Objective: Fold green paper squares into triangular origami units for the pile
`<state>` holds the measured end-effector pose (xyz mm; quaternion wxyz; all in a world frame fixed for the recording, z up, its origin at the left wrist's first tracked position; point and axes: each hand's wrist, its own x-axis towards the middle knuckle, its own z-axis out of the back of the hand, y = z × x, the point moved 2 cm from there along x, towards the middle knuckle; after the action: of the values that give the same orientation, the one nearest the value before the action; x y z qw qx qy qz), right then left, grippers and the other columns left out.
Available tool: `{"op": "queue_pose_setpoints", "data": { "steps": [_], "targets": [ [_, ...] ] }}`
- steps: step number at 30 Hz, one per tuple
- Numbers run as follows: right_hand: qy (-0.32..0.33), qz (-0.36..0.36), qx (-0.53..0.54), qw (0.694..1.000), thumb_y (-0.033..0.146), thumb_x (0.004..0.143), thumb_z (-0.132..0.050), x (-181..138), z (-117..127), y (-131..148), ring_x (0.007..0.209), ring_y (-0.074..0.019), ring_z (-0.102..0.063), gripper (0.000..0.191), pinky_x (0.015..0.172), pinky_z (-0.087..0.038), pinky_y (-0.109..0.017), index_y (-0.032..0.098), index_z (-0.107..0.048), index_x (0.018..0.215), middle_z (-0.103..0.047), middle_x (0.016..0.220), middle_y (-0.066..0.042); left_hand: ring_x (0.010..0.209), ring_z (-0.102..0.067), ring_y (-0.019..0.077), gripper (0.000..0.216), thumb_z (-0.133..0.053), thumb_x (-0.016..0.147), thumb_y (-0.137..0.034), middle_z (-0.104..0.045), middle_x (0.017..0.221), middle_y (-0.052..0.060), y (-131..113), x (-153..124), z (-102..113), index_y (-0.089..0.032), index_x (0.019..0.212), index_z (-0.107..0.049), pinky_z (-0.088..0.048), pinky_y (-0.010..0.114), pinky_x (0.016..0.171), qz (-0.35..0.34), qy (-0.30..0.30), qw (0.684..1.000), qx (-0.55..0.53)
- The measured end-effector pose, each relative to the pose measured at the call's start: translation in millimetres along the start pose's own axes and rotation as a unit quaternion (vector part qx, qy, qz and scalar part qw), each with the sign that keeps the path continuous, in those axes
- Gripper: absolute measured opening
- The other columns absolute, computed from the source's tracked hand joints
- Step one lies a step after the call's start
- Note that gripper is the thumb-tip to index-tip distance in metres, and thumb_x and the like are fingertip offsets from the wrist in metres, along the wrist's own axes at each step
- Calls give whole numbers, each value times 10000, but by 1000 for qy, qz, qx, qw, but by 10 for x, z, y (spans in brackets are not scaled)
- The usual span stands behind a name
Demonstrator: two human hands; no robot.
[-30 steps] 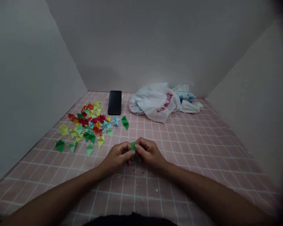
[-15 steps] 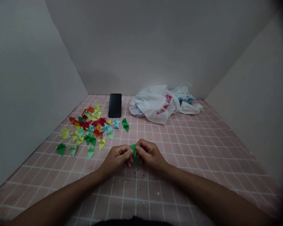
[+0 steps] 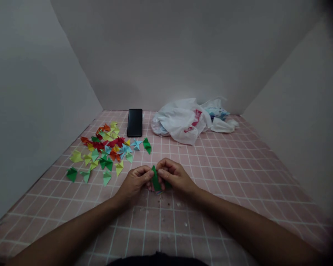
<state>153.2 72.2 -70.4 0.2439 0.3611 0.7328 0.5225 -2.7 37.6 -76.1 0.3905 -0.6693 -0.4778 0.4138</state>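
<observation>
A folded piece of green origami paper (image 3: 155, 178) stands between my hands, pinched upright. My left hand (image 3: 135, 181) holds its left side between thumb and fingers. My right hand (image 3: 174, 176) grips the right side, and a green corner shows past those fingers. To the left lies a loose scatter of folded paper units (image 3: 105, 151) in red, orange, yellow, green and pale blue. A dark green unit (image 3: 147, 145) sits at the scatter's right end, nearest my hands, without touching them.
A black smartphone (image 3: 134, 122) lies face up at the back of the pink grid-tiled surface (image 3: 199, 173). A crumpled white plastic bag (image 3: 180, 122) and a white cloth bundle (image 3: 222, 125) sit back right. Grey walls (image 3: 39, 81) rise on the left and behind. Small paper scraps dot the surface near me.
The green paper has turned to stand more upright and looks longer between my fingers. Both hands have shifted slightly away from me, and the camera view has moved a little.
</observation>
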Motion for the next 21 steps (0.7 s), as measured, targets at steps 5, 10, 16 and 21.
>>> {"op": "queue_pose_setpoints", "data": {
  "steps": [5,10,16,21],
  "targets": [
    [14,-7,23,1000,461,842,-748,9,-3,-38,493,-102,-600,362,474,-474,-208,196,-524,948,-636,642,44,587,-619,130,344,-760,823,-459,-664,647,17,-1,-1,-8,-136,748,-671,-494,251,608,1,18,1000,13],
    [5,-7,19,1000,446,837,-756,9,-8,-61,504,-98,-611,358,474,-479,-202,199,-526,958,-643,666,46,518,-587,99,348,-840,748,-435,-672,640,-10,-26,4,19,-145,815,-660,-473,215,541,-22,-8,1000,20],
    [-1,1,5,1000,458,869,-708,5,-8,-72,520,-105,-606,330,478,-471,-211,205,-531,985,-639,680,36,525,-602,104,314,-801,787,-418,-672,625,2,-67,-11,14,-137,761,-662,-471,210,533,-32,4,998,57],
    [-31,-1,-48,998,402,846,-708,-9,14,-71,497,-82,-513,267,461,-406,-192,193,-547,885,-560,621,55,548,-591,107,274,-795,779,-393,-667,626,7,-105,-28,1,-139,766,-695,-474,215,551,-48,3,992,116]
  ]
}}
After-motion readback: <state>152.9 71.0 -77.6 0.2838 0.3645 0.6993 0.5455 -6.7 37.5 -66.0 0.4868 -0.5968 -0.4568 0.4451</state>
